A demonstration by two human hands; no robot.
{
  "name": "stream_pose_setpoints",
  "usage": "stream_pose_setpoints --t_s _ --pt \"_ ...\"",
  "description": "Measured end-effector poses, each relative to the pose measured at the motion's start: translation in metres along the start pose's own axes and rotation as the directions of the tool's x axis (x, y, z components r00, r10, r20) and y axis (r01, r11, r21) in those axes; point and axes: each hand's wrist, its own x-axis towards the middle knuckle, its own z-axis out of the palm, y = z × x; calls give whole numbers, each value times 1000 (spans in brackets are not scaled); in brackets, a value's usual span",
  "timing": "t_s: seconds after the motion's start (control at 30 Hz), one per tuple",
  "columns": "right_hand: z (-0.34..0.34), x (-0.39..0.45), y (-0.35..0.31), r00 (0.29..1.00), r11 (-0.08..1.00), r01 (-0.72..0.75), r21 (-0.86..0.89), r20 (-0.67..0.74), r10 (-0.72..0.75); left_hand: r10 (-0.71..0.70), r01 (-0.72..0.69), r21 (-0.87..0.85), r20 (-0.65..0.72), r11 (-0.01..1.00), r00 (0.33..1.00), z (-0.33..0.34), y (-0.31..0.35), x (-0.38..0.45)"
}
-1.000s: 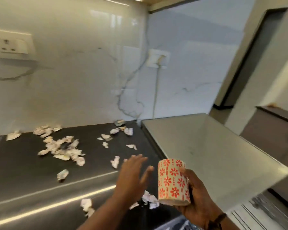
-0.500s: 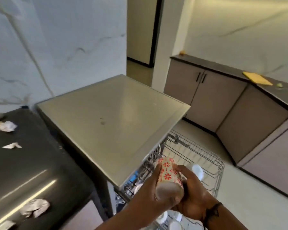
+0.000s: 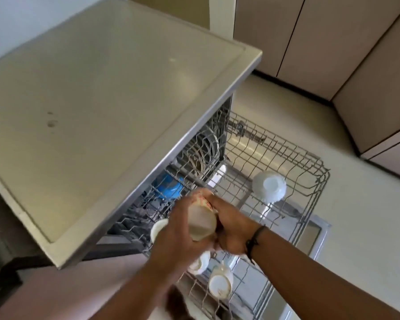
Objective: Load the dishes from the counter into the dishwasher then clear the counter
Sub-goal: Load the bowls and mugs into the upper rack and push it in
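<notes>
Glazed ceramic cup [image 3: 202,221], its base smooth and glossy, held in the grip of both hands. Below the grip, a bare metal wire rack [image 3: 293,158]; right of it, a glossy white bowl [image 3: 268,186]. Left of the grip, a smooth, matt, metal-edged surface [image 3: 97,107].

cups 4, perhaps [image 3: 219,284] | white bowl 1 [image 3: 269,185] | blue bowl 1 [image 3: 169,187]

Bright, even daylight; hands [image 3: 206,227] motion-blurred; wide-angle bending at edges; soft sheen on dishwasher top [image 3: 102,100].
</notes>
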Motion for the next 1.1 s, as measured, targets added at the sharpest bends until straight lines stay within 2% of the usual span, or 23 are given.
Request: stream_pose_setpoints --t_s 0.1,0.17,0.23,0.3,0.37,0.4,0.43,0.57,0.7,0.83,0.9,1.0,1.1 --pt "-3 29 -15 997 957 55 -283 -34 -67 -151 145 -51 -130 988 980 -10 -32 29" --pt "-14 48 -21 959 822 142 -552 -129 -252 -262 245 -106 -196 964 945 -13 -55 50" --pt "-32 60 -23 854 611 156 -776 -205 -479 -338 315 -127 -246 940 908 -15 -74 67" --pt "-50 65 -21 767 373 99 -922 -168 -619 -381 367 -104 -290 924 878 -13 -90 81" --pt "-67 71 -20 729 38 -25 -999 -44 -683 -414 414 -67 -297 908 860 -10 -102 92" --pt "-72 76 -20 728 -77 -69 -995 2 -685 -433 431 -72 -286 899 855 -10 -106 98" --pt "-78 82 -21 738 -139 -94 -986 25 -675 -459 452 -92 -269 887 847 -9 -110 103" --pt "-97 107 -22 739 -225 -112 -968 71 -670 -501 493 -92 -213 865 839 -7 -121 120" --pt "-113 120 -20 737 -162 -129 -978 14 -676 -506 512 -9 -168 859 846 -4 -123 126" --pt "-133 133 -20 751 -96 -87 -992 -2 -660 -505 514 32 -142 857 851 -3 -126 133" --pt "-140 142 -23 770 -147 -83 -986 30 -637 -517 527 73 -124 847 847 -4 -128 134" --pt "-142 158 -28 810 -290 -94 -952 96 -578 -536 542 149 -82 827 840 -4 -131 135" --pt "-143 171 -32 819 -409 -103 -907 156 -553 -537 535 185 -44 824 842 -4 -134 137"
